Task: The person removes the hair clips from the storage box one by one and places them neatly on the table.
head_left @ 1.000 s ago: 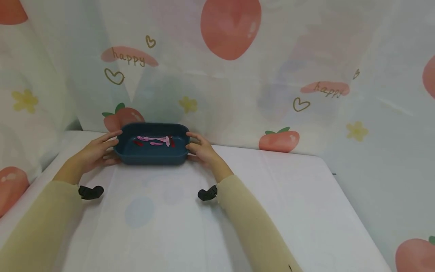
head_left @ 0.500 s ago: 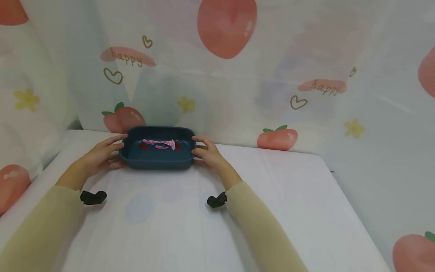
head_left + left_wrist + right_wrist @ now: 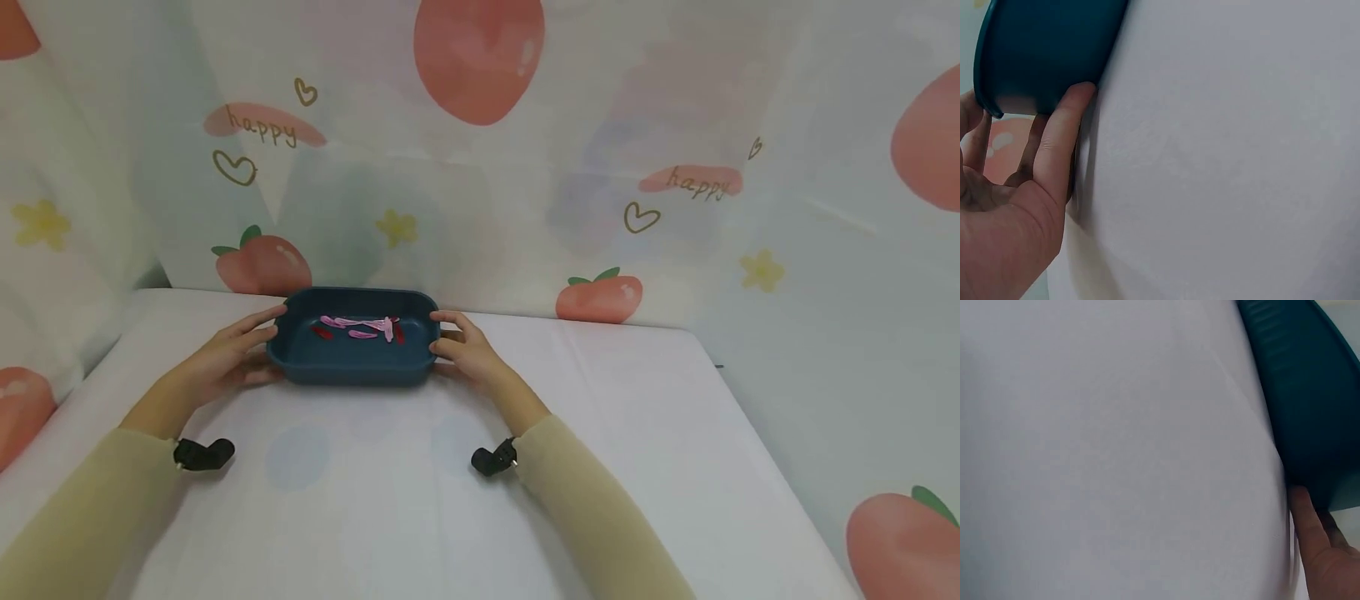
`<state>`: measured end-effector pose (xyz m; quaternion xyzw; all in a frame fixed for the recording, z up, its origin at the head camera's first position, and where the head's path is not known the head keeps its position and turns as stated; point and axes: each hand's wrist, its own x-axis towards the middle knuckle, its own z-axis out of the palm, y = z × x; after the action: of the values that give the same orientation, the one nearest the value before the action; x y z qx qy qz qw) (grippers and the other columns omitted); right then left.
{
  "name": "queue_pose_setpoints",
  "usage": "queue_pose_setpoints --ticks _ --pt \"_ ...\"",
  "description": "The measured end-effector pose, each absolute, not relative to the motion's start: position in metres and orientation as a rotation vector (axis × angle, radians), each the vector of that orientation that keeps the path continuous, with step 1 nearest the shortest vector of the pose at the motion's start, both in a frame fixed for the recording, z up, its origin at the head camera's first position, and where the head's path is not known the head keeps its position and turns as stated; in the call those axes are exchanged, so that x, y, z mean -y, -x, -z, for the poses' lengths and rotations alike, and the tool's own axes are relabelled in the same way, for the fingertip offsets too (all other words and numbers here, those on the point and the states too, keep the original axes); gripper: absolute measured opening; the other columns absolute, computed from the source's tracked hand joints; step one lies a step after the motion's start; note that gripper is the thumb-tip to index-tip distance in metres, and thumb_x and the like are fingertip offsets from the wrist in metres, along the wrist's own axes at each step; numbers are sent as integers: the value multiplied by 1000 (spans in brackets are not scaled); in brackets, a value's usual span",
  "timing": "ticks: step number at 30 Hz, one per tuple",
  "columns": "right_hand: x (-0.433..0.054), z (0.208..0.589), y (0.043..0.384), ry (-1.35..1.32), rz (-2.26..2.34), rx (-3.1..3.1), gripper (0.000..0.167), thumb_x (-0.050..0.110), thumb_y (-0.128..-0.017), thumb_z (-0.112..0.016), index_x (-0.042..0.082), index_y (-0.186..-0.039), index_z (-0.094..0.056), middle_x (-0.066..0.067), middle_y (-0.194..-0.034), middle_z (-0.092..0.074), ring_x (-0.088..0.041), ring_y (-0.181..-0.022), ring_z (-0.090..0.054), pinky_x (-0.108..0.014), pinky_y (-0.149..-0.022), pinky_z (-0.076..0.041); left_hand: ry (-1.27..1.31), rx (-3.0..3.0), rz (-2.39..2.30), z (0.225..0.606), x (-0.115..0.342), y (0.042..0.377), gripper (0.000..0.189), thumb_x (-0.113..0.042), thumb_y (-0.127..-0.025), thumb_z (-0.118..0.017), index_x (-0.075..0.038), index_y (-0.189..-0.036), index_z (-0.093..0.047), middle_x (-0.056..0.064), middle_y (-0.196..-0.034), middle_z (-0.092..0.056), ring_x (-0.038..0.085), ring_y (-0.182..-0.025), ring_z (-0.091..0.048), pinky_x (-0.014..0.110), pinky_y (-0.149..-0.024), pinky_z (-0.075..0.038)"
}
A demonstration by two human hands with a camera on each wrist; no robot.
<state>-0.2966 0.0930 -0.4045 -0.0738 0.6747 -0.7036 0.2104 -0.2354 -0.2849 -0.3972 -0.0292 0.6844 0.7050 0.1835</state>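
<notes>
Our left hand (image 3: pixel 225 358) and right hand (image 3: pixel 476 355) grip a blue tray (image 3: pixel 352 375) by its ends, toward the bench's (image 3: pixel 360 517) far edge.
From the head, pink pieces (image 3: pixel 388 329) and red pieces (image 3: pixel 322 332) lie inside; opposite grips probably balance it. From the left wrist, fingers also meet its lower edge, likely for support; from the right wrist, likewise.

Over the last second the tray (image 3: pixel 356 377) has been drawn back from the backdrop (image 3: pixel 480 208) beyond the hands and shifted somewhat toward the right. The left hand (image 3: pixel 228 358) and right hand (image 3: pixel 474 352) have travelled with it, one at each end. The printed peach (image 3: pixel 262 265) just past the left hand, partly covered by the tray before, now shows almost whole.
</notes>
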Motion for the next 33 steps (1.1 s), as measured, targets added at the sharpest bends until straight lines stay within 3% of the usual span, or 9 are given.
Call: queue_pose_setpoints --ticks 5,8,13,17,28,33 --pt "-99 406 291 194 1949 -1902 55 -2 -92 -57 18 -142 -49 -19 -147 -46 -30 -119 -57 -51 -102 -50 53 -1930 -1994 400 281 233 62 -41 -105 -48 -36 -159 -19 11 -168 3 42 -146 -20 33 -91 -57" --pt "-104 407 288 194 1949 -1907 53 -2 -92 -58 18 -141 -50 -19 -146 -46 -30 -118 -58 -51 -102 -50 63 -1929 -1996 402 276 231 60 -40 -105 -48 -37 -159 -22 11 -168 1 39 -143 -27 32 -89 -57" --pt "-117 409 282 196 1948 -1909 53 -1 -92 -57 17 -142 -49 -20 -148 -44 -31 -118 -57 -52 -101 -50 48 -1936 -1989 405 266 228 61 -41 -104 -50 -35 -159 -24 13 -167 -4 20 -122 -52 35 -92 -57" --pt "-130 410 277 192 1930 -1932 54 -1 -92 -58 17 -142 -49 -20 -148 -44 -32 -118 -56 -52 -100 -51 22 -1917 -1990 405 257 225 60 -39 -104 -51 -33 -158 -26 16 -166 -9 11 -111 -60 39 -92 -57" --pt "-172 409 257 218 1852 -1987 54 1 -92 -59 15 -143 -46 -22 -148 -42 -38 -126 -51 -52 -101 -50 -61 -1955 -1915 408 224 218 57 -34 -103 -54 -23 -155 -31 24 -159 -25 21 -108 -66 49 -91 -56" --pt "-192 405 242 223 1792 -2030 56 4 -92 -60 16 -144 -44 -21 -150 -40 -39 -132 -47 -49 -101 -50 -121 -1953 -1898 409 211 212 60 -32 -103 -56 -17 -154 -30 26 -154 -30 31 -117 -63 53 -91 -55"
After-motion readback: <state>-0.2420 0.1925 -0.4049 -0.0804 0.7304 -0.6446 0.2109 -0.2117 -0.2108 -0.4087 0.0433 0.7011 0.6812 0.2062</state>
